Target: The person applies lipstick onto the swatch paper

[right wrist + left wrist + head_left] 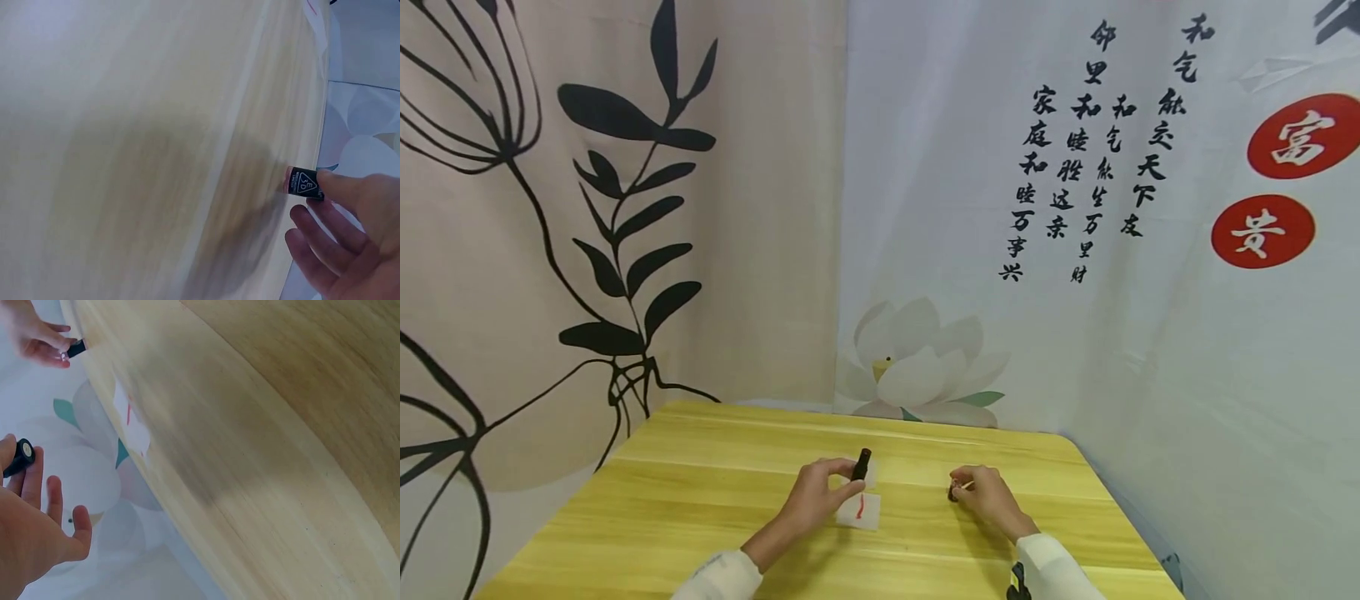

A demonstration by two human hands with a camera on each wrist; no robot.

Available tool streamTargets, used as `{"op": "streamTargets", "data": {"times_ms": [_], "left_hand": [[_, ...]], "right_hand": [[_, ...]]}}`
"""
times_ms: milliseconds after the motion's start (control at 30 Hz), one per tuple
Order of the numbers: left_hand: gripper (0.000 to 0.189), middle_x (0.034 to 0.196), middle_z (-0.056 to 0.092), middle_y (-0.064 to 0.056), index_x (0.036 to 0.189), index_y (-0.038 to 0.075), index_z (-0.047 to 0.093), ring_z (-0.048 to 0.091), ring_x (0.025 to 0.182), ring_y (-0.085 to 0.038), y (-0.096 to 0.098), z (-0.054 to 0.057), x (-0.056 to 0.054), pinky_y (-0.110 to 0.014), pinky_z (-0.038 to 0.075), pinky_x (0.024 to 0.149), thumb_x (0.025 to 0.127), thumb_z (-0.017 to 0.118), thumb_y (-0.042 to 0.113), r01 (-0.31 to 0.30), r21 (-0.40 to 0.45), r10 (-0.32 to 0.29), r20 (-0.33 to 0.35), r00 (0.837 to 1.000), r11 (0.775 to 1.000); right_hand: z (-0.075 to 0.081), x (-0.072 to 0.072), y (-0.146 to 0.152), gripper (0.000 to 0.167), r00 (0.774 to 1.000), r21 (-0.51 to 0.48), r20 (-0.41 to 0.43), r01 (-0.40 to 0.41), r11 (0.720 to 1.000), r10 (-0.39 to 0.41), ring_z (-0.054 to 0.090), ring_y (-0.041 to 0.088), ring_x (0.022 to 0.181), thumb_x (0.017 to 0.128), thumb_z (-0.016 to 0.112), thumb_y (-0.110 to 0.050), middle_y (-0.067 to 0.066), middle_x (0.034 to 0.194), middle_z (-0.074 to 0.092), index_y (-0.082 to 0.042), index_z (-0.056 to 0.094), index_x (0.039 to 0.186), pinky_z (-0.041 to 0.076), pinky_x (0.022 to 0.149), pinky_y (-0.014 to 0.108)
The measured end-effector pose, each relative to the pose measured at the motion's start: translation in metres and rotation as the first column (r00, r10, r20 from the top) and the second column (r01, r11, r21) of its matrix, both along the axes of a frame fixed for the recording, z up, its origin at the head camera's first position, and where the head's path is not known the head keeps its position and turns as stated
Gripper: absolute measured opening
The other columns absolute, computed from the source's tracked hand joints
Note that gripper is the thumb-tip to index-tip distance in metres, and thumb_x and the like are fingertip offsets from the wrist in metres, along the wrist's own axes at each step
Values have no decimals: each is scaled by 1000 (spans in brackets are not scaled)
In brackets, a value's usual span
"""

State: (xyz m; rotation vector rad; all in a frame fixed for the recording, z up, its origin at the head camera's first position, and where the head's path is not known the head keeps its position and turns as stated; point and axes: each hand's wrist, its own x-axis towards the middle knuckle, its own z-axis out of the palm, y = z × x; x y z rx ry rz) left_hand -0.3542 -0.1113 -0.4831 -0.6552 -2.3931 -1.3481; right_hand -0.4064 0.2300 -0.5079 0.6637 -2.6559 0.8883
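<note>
In the head view my left hand (812, 497) pinches a black lipstick tube (861, 465) between thumb and fingers, tilted above the paper. A pale round label (27, 449) shows on the tube's end in the left wrist view. Just below it lies a small white paper (869, 518) with a red stroke (861, 507). Further right, my right hand (988, 498) holds a short black lipstick cap (304, 182) by thumb and fingertip, close over the table. White triangular print and a pinkish rim mark the cap; the other fingers are loosely bent.
A second pale paper (870, 473) lies partly behind the left hand. The yellow wood-grain table (700, 467) reaches back to a printed wall cloth (917, 250) with a lotus and characters. A dark item (1018, 583) hangs by the right sleeve.
</note>
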Motion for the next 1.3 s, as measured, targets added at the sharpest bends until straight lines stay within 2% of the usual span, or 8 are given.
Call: {"op": "streamTargets", "data": {"times_ms": [133,233,400,500,633,800,1100,1300], "left_hand": [[20,98,75,7,110,12,79,67,110,-30,1,2,-1,-62,49,98,93,81,21,-15,-15,15,-18,1000,1000],[22,97,75,7,111,11,79,67,109,-29,3,2,-2,-60,51,97,92,81,21,-23,-28,22,-31,999,999],[27,97,75,9,115,10,79,65,109,-28,7,2,-3,-58,51,96,92,81,23,-24,-73,21,-39,999,997],[29,97,75,8,116,10,79,64,109,-28,10,2,-3,-59,51,94,92,81,25,-25,-106,21,-33,999,994],[25,95,74,7,113,11,80,65,108,-29,15,4,-3,-59,51,92,91,82,24,-20,-132,15,-41,999,991],[24,93,75,8,112,13,81,65,105,-27,16,1,0,-56,51,89,90,83,24,-28,-151,22,-44,999,988],[27,86,72,12,115,11,80,65,102,-25,6,1,-18,-56,52,89,90,84,19,2,-137,-10,-57,998,991],[15,86,73,11,99,12,80,63,100,-23,0,2,-28,-56,51,91,88,85,21,20,-95,-24,-37,999,995]], "right_hand": [[-2,-3,1,25,1000,-42,-14,8,999,-8,73,31,87,94,74,2,16,102,76,7,71,118,61,75,38],[2,-4,-5,28,1000,-168,4,17,986,-16,75,32,90,97,72,-3,18,105,76,5,68,124,61,73,36],[23,-2,-30,33,995,-441,96,8,897,39,75,32,96,102,69,-14,20,112,75,1,64,131,62,75,38],[40,4,-49,36,983,-522,148,-16,853,109,74,31,103,104,67,-19,20,118,74,-1,62,135,62,82,40],[50,11,-69,37,970,-526,166,-67,848,179,73,28,107,104,66,-21,17,124,72,-4,61,137,61,85,38],[47,17,-84,35,957,-503,151,-141,853,248,73,27,108,104,66,-18,17,126,72,-5,62,137,61,86,42],[40,11,-109,35,957,-470,106,-191,862,270,73,29,106,103,67,-16,17,122,73,-6,62,136,61,82,46],[38,4,-122,33,962,-475,86,-188,859,258,73,29,106,102,68,-15,17,127,71,-6,63,134,61,82,47]]}}
